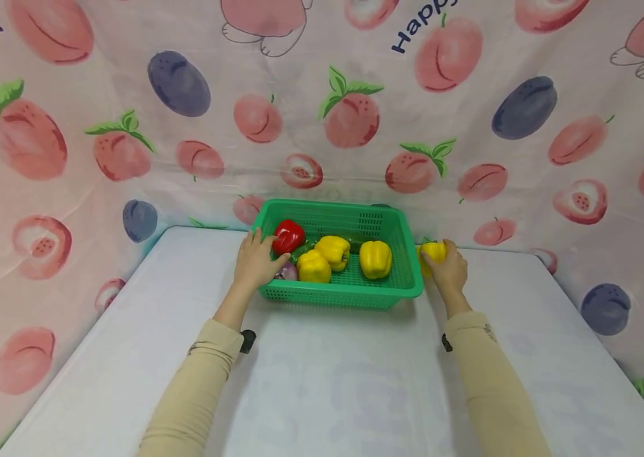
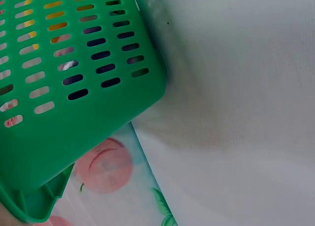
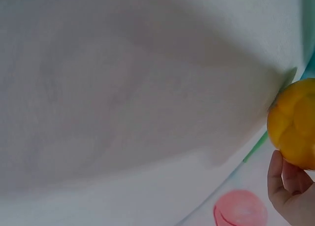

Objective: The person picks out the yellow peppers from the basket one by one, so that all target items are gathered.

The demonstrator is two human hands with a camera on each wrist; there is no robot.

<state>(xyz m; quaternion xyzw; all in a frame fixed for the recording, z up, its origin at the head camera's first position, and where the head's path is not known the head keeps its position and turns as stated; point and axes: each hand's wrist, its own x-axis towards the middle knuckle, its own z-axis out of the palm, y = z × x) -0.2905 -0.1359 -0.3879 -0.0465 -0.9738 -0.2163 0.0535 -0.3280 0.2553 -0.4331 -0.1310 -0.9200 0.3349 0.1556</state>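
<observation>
A green basket [image 1: 333, 293] stands at the back of the white table, holding a red pepper [image 1: 289, 237], several yellow peppers [image 1: 376, 259], a purple vegetable [image 1: 287, 271] and something dark green. My left hand [image 1: 255, 260] lies over the basket's left rim, its fingers spread and relaxed. Just outside the basket's right wall, my right hand [image 1: 449, 268] grips another yellow pepper [image 1: 434, 252]. The right wrist view shows that yellow pepper [image 3: 295, 122] with the fingers of my right hand [image 3: 291, 191] against its side. In the left wrist view the basket's slotted wall [image 2: 88, 117] fills the upper left.
The white table [image 1: 322, 381] ends just behind the basket. A fruit-print cloth [image 1: 299, 82] hangs behind it and along both sides. Dark wrist cameras sit under both cuffs.
</observation>
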